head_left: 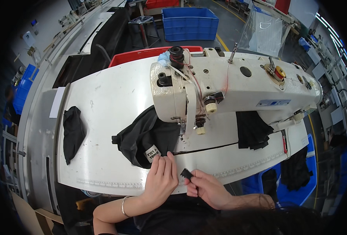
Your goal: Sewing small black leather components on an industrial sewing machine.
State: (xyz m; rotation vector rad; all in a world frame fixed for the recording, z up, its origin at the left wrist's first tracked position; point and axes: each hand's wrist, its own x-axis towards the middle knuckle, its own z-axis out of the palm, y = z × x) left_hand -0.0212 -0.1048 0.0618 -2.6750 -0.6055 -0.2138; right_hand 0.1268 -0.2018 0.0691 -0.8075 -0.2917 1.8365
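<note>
A black fabric piece (140, 137) with a white label (152, 154) lies gathered on the white sewing table, its right part at the needle area of the sewing machine (224, 84). My left hand (161, 180), a bracelet at its wrist, pinches the near edge of this piece just right of the label; the fingertips are partly hidden. To its right, my right hand (208, 188) holds a small black strip (186, 174) between thumb and fingers, above the table's near edge. The strip is apart from the fabric piece.
Another black piece (73, 133) lies at the table's left. Stacked black pieces (253, 131) sit under the machine arm, beside red-handled snips (285, 143). A blue bin (298, 192) with black fabric stands at lower right. Behind the table are a red bin (142, 54) and a blue crate (190, 24).
</note>
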